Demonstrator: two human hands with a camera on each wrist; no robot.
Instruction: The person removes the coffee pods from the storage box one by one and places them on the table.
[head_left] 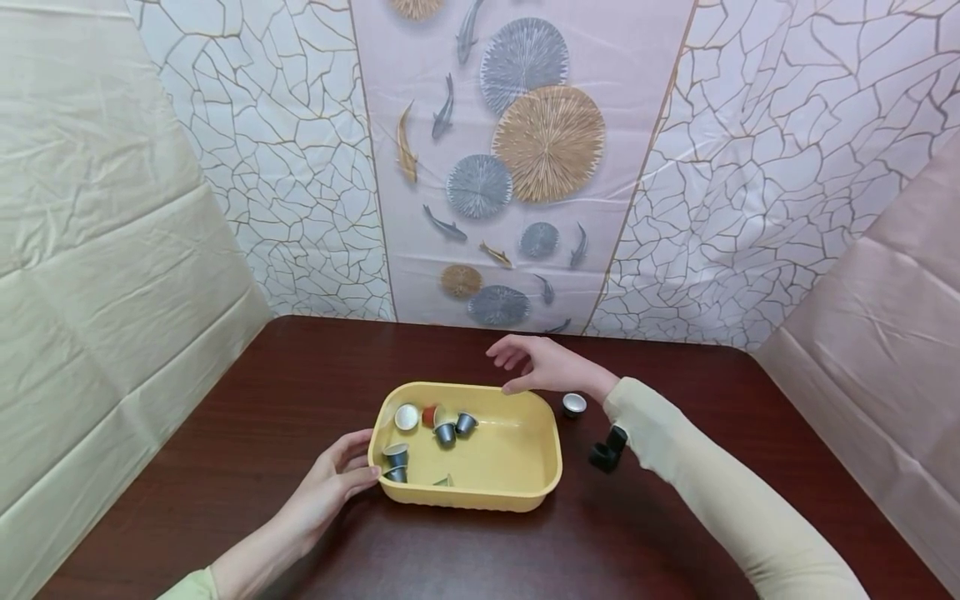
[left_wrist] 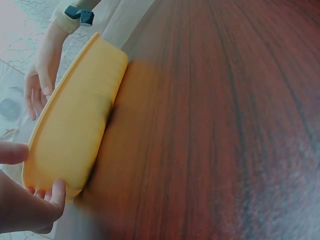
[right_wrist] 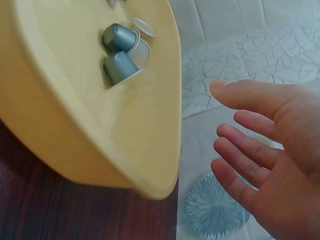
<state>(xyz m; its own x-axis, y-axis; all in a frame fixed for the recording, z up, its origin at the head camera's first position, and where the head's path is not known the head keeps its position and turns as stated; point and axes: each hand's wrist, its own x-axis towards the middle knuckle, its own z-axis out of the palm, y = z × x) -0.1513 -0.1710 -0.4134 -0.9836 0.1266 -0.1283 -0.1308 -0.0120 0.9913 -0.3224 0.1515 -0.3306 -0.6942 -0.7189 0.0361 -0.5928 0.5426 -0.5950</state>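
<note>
A yellow plastic basin (head_left: 495, 500) sits on the dark table with several coffee capsules in it. My left hand (head_left: 333, 483) grips the basin's left end; in the left wrist view its thumb (left_wrist: 12, 152) is at the rim and its fingers curl against the outer wall. Over the basin's back right rim, my right hand (head_left: 551, 364) hovers with loosely bent fingers and nothing in them. Two blue-grey capsules (right_wrist: 120, 67) lie inside, seen in the right wrist view. An orange capsule (head_left: 429, 416) and a white-lidded capsule (head_left: 407, 417) lie near the back left.
One capsule (head_left: 573, 404) stands outside on the table, right of the basin, below my right wrist. A black wrist device (head_left: 609, 450) hangs at the right sleeve. Patterned cloth (head_left: 480, 250) closes off the back, with plain cloth (head_left: 112, 250) at the side.
</note>
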